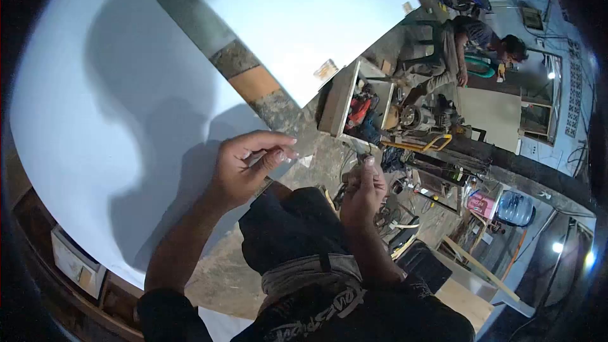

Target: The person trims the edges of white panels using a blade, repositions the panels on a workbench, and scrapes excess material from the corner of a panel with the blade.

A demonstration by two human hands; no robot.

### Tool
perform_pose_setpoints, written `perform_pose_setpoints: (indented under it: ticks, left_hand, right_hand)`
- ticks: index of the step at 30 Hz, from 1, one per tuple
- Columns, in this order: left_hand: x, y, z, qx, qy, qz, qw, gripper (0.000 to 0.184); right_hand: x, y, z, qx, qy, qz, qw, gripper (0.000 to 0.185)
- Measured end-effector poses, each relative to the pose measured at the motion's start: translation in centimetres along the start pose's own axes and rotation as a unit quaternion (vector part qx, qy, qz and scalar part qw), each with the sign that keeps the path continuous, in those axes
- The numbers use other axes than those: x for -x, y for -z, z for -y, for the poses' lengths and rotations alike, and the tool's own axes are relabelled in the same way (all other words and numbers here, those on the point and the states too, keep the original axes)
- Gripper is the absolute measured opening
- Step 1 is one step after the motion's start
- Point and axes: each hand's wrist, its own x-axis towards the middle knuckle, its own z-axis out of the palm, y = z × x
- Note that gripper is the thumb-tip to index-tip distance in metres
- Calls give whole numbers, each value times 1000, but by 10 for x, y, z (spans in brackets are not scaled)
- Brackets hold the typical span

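My left hand is raised over the edge of a large white panel, its index finger and thumb brought close together. Whatever lies between those fingertips is too small to make out. Level with it on the right, my right hand is closed, the thumb pressed against the curled fingers; what it pinches is hidden. Both hands are apart from each other. A small whitish scrap shows just beyond my left fingertips. The fingertips of both hands look whitish.
A second white panel lies ahead, with small wooden blocks at its edge. To the right are an open wooden box of tools, a yellow-handled tool and a water jug. Another person bends beside a green chair.
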Motion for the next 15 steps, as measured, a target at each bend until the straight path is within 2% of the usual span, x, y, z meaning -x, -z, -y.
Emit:
perform_pose_setpoints:
  ticks: [1,2,3,4,5,6,7,8,9,11,12,14,15]
  left_hand:
    - [-1,0,2,-28,-4,12,1000,24]
    - [0,0,2,-56,-6,24,998,26]
    - [-2,1,-2,-84,-9,39,996,29]
    - [-4,2,-9,-175,-58,54,981,43]
    - [-6,-1,-11,-194,-59,48,978,48]
    - [-9,-2,-8,-213,-58,39,975,53]
    - [-11,-2,-7,-232,-55,28,971,59]
    - [-14,-7,-7,-263,-92,3,960,70]
    - [-18,-16,-20,-322,-102,20,941,67]
    - [-14,-25,-15,-541,-164,38,824,59]
    - [-10,-24,0,-571,-160,57,803,54]
    - [-12,-25,25,-628,-160,102,755,46]
    - [-14,-25,20,-622,-149,112,761,43]
  right_hand:
    - [-7,12,-4,-42,-63,-37,996,27]
    - [-17,32,-17,-44,-81,-16,996,26]
    - [-21,44,-28,-21,-121,-62,990,21]
    - [-25,54,-38,-1,-161,-108,981,17]
    - [-25,67,-47,22,-205,-153,966,13]
    - [-33,92,-63,-66,-326,-196,922,10]
    - [-42,121,-79,-149,-441,-233,854,8]
    - [-37,138,-84,-222,-550,-265,761,7]
    - [-20,131,-67,-189,-508,-211,813,7]
    - [9,96,-9,-129,-404,-88,901,8]
    - [14,95,5,-178,-398,-35,899,11]
    - [12,76,37,-209,-391,-52,895,11]
    - [7,64,54,-226,-384,-59,893,11]
